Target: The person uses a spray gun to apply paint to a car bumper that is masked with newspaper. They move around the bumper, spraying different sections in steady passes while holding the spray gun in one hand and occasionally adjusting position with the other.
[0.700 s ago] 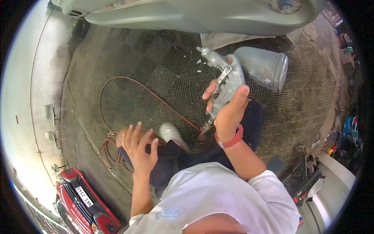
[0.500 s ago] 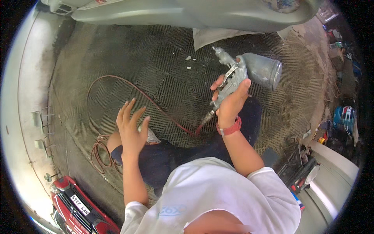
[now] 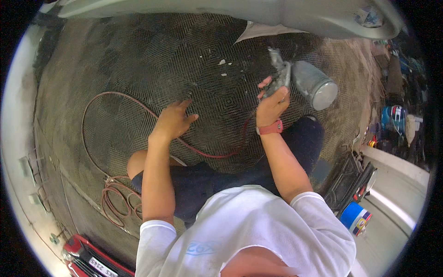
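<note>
My right hand (image 3: 272,107) is wrapped round the grip of a metal spray gun (image 3: 278,74), held in front of me on the right. A translucent grey paint cup (image 3: 314,83) juts from its right side. A reddish air hose (image 3: 205,154) hangs near the bottom of the grip and loops left across the floor. My left hand (image 3: 174,120) holds nothing; it hovers above the floor near the hose, with its fingers apart and slightly blurred. A red watch is on my right wrist.
A grey car body part (image 3: 207,5) spans the far edge, with white sheeting (image 3: 267,30) beneath it. Coiled hose (image 3: 121,196) lies at left on the textured floor (image 3: 138,60). A blue can (image 3: 354,217) stands at lower right. A red car front (image 3: 90,258) is at lower left.
My left hand has moved right and farther forward, its fingers lowering. The spray gun has tilted in my right hand, and its cup end faces me more. The view has shifted slightly.
</note>
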### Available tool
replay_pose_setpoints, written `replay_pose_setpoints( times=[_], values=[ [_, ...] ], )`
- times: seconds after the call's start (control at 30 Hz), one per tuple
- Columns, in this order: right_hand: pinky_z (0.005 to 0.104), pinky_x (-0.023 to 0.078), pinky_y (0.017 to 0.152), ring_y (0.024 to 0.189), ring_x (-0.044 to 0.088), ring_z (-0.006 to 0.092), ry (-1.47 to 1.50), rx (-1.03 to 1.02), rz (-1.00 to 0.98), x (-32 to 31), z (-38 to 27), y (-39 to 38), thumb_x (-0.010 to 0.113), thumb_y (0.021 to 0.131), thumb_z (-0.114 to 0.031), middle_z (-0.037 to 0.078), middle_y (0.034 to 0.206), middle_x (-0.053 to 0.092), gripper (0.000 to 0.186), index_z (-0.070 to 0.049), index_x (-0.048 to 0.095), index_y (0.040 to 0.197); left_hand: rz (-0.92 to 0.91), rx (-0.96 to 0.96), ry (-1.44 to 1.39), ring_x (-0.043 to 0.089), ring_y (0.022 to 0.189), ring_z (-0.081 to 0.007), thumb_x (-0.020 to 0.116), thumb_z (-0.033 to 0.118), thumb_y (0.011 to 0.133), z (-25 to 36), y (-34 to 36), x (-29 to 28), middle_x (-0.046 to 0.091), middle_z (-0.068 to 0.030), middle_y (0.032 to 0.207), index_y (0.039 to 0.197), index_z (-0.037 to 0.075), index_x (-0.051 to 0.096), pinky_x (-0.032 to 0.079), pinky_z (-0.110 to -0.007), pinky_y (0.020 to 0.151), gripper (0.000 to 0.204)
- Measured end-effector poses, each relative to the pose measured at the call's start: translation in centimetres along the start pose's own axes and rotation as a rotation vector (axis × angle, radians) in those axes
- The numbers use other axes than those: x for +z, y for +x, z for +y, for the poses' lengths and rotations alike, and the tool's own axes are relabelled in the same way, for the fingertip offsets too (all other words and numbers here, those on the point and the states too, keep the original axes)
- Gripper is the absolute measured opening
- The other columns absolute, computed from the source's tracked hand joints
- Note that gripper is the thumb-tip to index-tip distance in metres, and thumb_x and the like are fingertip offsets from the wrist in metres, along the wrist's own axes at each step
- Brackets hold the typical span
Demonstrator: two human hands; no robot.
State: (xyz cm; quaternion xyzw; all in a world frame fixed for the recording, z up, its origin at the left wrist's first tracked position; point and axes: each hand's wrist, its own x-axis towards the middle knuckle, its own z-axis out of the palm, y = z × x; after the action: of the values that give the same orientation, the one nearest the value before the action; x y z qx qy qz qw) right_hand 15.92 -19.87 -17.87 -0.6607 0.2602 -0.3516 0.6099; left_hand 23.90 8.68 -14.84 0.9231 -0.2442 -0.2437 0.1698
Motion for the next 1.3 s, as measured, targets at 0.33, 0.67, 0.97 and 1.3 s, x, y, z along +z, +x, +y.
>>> replay_pose_setpoints(
  times=[0.33,0.67,0.97,1.3],
  values=[
    [0.0256,0.052,0.062,0.082,0.065,0.0098,-0.027,-0.102,0.056,8.9,-1.0,-7.6,0.041,0.116,-0.062,0.004,0.11,0.074,0.076,-0.011,0.044,0.172,-0.212,0.162,0.018,0.056,0.149,-0.0433,0.074,0.046,0.104,-8.2,8.8,0.7,0.058,-0.0241,0.161,0.163,0.012,0.054,0.045,-0.055,0.124,0.07],
    [0.0298,0.053,0.057,0.078,0.071,0.0184,-0.152,-0.05,0.278,9.1,-7.5,-11.1,0.033,0.12,-0.056,0.01,0.099,0.073,0.066,0.001,0.066,0.121,-0.412,0.325,0.054,0.048,0.156,-0.0403,0.067,0.049,0.108,-8.1,11.9,3.9,0.053,-0.02,0.168,0.167,0.016,0.049,0.04,-0.051,0.129,0.07],
    [0.0283,0.053,0.056,0.083,0.074,0.017,-0.238,-0.008,0.378,9.0,-12.9,-11.1,0.033,0.122,-0.05,0.011,0.101,0.077,0.063,0.002,0.069,0.124,-0.52,0.351,0.099,0.045,0.159,-0.039,0.066,0.05,0.109,-7.9,11.6,5.1,0.047,-0.0164,0.173,0.17,0.018,0.044,0.039,-0.054,0.13,0.072],
    [0.0257,0.05,0.049,0.073,0.072,0.0152,-0.194,0.029,0.25,10.5,-21.3,-10.6,0.039,0.12,-0.054,0.01,0.091,0.075,0.062,0.001,0.068,0.123,-0.559,0.319,0.151,0.05,0.155,-0.0395,0.065,0.054,0.108,-9.5,12.6,5.2,0.052,-0.0175,0.168,0.168,0.018,0.047,0.042,-0.055,0.128,0.072]
  ],
)
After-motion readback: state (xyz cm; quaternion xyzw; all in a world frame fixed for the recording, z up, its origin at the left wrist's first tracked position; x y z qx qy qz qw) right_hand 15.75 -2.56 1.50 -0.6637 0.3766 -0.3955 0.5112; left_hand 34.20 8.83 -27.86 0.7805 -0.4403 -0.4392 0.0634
